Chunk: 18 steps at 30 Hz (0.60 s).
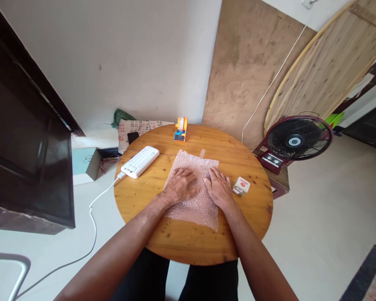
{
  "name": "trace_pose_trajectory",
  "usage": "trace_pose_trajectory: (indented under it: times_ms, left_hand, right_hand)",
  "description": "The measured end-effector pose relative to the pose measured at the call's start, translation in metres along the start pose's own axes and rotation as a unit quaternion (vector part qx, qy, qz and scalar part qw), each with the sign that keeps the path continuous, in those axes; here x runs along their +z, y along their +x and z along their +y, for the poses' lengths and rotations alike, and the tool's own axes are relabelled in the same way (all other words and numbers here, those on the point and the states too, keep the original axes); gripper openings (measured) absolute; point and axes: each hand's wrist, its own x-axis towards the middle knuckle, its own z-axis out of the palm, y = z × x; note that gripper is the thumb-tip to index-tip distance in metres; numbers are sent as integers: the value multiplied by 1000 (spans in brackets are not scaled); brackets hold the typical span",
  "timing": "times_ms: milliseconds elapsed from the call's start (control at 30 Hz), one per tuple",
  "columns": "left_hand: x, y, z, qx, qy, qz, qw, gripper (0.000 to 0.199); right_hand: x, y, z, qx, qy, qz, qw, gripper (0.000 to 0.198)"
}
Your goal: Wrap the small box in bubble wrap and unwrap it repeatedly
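A sheet of pinkish bubble wrap [194, 211] lies flat on the round wooden table [188, 244]. My left hand [182, 184] rests palm down on its left half, fingers stretched out. On the right half lies my right hand [218, 187], also flat with its fingers extended, close to the sheet's right edge. A short strip of clear tape [202, 153] sticks out past the wrap's far edge. Just right of my right hand stands a small white and brown box [241, 186] with a red mark on top.
An orange and blue tape dispenser [181, 129] stands at the table's far edge. Left of the wrap lies a white power bank [140, 161], its white cable [95, 225] hanging to the floor. A black fan [294, 142] stands beyond the table's right side, near a dark cabinet-like stand.
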Motion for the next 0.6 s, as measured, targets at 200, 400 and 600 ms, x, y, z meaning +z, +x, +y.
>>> trace_pose_trajectory:
  times_ms: [200,400,600]
  left_hand:
    - [-1,0,0,-7,14,-1,1000,53]
    - [-5,0,1,-7,10,-18,1000,58]
    - [-7,0,3,-15,4,-22,1000,58]
  right_hand:
    - [0,0,5,8,-4,-1,1000,49]
    - [-2,-2,5,11,-10,0,1000,48]
    - [-3,-3,4,14,-18,1,1000,48]
